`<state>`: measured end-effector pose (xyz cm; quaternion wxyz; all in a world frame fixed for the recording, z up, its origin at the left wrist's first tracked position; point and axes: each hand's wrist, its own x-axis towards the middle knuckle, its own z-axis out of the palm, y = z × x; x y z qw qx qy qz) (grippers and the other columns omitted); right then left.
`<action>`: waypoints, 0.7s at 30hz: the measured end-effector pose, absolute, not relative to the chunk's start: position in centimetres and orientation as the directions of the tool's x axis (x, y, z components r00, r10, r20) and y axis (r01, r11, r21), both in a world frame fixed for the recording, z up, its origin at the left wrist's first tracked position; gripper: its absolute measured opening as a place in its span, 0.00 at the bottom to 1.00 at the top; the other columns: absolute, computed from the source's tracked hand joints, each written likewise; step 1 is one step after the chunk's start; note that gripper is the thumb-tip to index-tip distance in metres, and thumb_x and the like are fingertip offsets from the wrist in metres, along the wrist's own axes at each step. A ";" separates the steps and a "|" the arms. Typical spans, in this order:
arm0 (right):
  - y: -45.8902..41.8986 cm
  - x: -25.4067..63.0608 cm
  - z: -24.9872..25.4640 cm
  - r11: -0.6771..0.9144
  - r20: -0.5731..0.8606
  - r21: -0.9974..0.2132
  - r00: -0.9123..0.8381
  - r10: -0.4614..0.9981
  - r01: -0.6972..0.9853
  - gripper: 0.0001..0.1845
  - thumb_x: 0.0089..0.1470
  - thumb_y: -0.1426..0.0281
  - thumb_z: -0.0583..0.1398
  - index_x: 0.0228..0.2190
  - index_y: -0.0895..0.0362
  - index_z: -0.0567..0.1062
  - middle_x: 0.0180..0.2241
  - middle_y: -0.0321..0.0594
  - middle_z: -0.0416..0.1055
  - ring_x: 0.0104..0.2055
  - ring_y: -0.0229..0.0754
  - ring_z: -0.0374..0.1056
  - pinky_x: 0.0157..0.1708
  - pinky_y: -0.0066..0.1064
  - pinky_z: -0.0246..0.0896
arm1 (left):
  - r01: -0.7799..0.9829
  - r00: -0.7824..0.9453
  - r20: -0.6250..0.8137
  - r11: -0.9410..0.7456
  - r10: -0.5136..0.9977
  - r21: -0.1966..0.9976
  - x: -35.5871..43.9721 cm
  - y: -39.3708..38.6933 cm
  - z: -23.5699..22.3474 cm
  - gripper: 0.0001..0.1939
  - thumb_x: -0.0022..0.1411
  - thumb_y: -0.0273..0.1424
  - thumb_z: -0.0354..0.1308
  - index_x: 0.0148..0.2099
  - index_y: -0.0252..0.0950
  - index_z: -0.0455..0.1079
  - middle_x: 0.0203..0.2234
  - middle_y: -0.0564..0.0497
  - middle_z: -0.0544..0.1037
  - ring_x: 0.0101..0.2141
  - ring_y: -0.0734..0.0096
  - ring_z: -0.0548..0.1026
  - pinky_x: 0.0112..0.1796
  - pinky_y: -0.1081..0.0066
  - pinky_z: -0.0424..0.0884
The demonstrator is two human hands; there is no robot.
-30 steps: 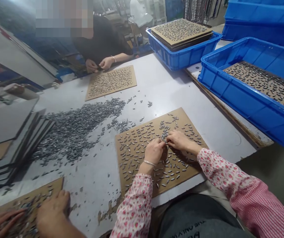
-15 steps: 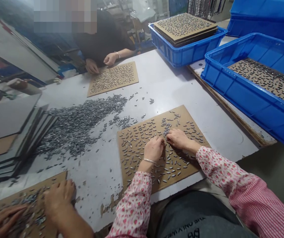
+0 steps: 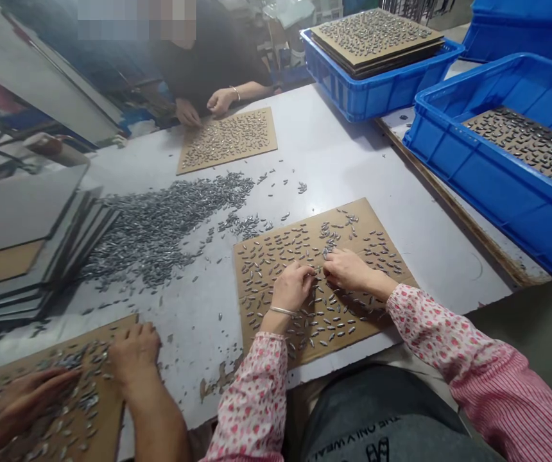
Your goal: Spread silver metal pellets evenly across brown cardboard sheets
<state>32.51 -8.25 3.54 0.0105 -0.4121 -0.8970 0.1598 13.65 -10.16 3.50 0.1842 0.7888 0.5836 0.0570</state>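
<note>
A brown cardboard sheet (image 3: 314,350) lies on the table in front of me, with small grey spindle-shaped metal pieces (image 3: 257,249) spread over it in loose rows. Over the middle of the sheet, my left hand (image 3: 294,287) is closed, thumb and fingers pinched together. Just right of it, my right hand (image 3: 347,269) is also closed, its fingertips low over the sheet beside a small cluster of the pieces (image 3: 328,232). A narrow gap separates the two hands. Whatever either pinch holds is hidden by the fingers.
A large heap of the same pieces (image 3: 160,231) covers the table's left middle. Co-workers' hands work at a far sheet (image 3: 228,141) and a near-left sheet (image 3: 107,423). Stacked boards (image 3: 16,212) stand left. Blue crates (image 3: 377,99) (image 3: 488,167) holding filled sheets stand right.
My hands have drawn slightly apart, the left one shifting left. The view has tilted a little downward. At the near-left sheet, a co-worker's hands have moved over the pieces.
</note>
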 end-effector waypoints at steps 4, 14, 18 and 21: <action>-8.3 32.5 4.4 0.590 -0.139 -0.282 -0.640 0.755 0.757 0.08 0.57 0.71 0.56 0.34 0.59 0.76 0.38 0.46 0.71 0.42 0.45 0.61 0.39 0.32 0.52 | 0.915 0.319 -0.137 -0.267 0.938 0.304 13.9 -10.2 3.3 0.11 0.63 0.35 0.51 0.40 0.42 0.75 0.34 0.49 0.73 0.38 0.69 0.72 0.36 0.72 0.65; -7.4 34.5 4.1 0.466 -0.128 -0.303 -0.520 0.844 0.831 0.08 0.58 0.70 0.56 0.33 0.58 0.76 0.37 0.44 0.71 0.41 0.44 0.62 0.39 0.32 0.51 | 0.914 0.391 -0.120 -0.369 0.913 0.170 15.1 -10.2 2.4 0.10 0.64 0.33 0.50 0.37 0.40 0.73 0.35 0.48 0.73 0.39 0.67 0.70 0.36 0.71 0.64; -8.0 34.9 4.2 0.469 -0.137 -0.317 -0.529 0.838 0.825 0.07 0.57 0.70 0.57 0.33 0.57 0.75 0.37 0.43 0.71 0.41 0.43 0.61 0.37 0.32 0.51 | 0.920 0.364 -0.063 -0.348 0.929 0.181 15.2 -10.5 1.9 0.10 0.64 0.33 0.49 0.38 0.40 0.73 0.35 0.48 0.73 0.39 0.66 0.70 0.36 0.70 0.64; -8.6 35.0 4.7 0.483 -0.150 -0.326 -0.549 0.823 0.813 0.06 0.57 0.70 0.57 0.32 0.57 0.75 0.36 0.43 0.70 0.40 0.43 0.61 0.37 0.32 0.50 | 0.906 0.359 -0.004 -0.348 0.933 0.240 15.0 -10.9 2.0 0.11 0.65 0.33 0.48 0.40 0.40 0.72 0.35 0.48 0.72 0.39 0.67 0.70 0.36 0.70 0.65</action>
